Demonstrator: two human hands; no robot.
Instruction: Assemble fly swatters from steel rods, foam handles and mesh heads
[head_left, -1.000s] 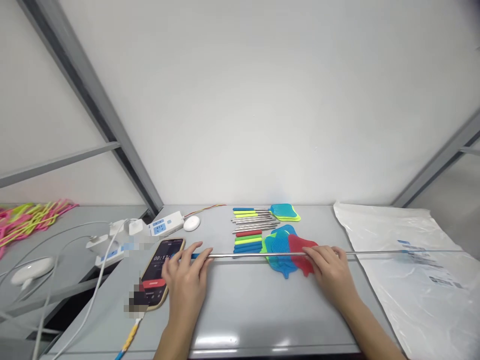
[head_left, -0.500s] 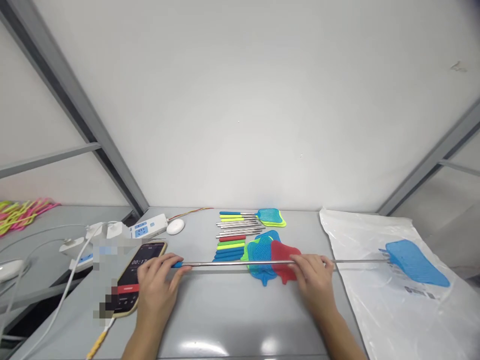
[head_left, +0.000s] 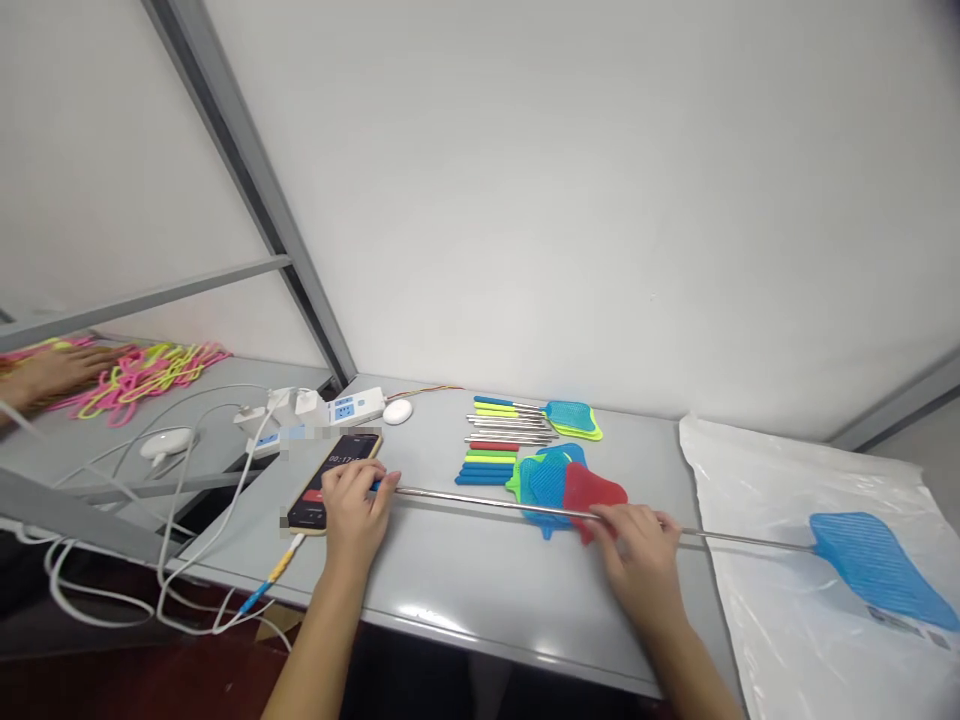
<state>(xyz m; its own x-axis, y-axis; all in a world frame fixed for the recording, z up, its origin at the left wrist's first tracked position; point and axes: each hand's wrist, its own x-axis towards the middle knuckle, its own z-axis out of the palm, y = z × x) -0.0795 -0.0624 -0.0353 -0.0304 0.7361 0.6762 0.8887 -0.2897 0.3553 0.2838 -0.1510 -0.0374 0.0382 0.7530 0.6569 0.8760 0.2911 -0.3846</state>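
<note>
A long fly swatter (head_left: 877, 565) with a blue head and a thin metal rod stretches across the table, its head over the white plastic sheet at the right. My left hand (head_left: 358, 500) is closed round the blue handle end. On the rod nearer the head, my right hand (head_left: 637, 535) has its fingers closed. Behind the rod lie loose swatter heads, among them a red head (head_left: 592, 490) and a blue-green head (head_left: 544, 478). Several coloured handles (head_left: 487, 468), bare metal rods (head_left: 510, 428) and a few assembled swatters (head_left: 570, 415) lie farther back.
By my left hand lies a phone (head_left: 334, 475) showing a timer. Behind it are a power strip (head_left: 356, 405), a round white device (head_left: 397, 412) and white cables (head_left: 240, 500). Another person's hand (head_left: 67, 368) touches pink and yellow cords (head_left: 150, 380). A white plastic sheet (head_left: 720, 470) covers the right side.
The view has turned left and tilted, bringing the other person's hand into sight. Both my hands still hold the swatter, which now slants down to the right.
</note>
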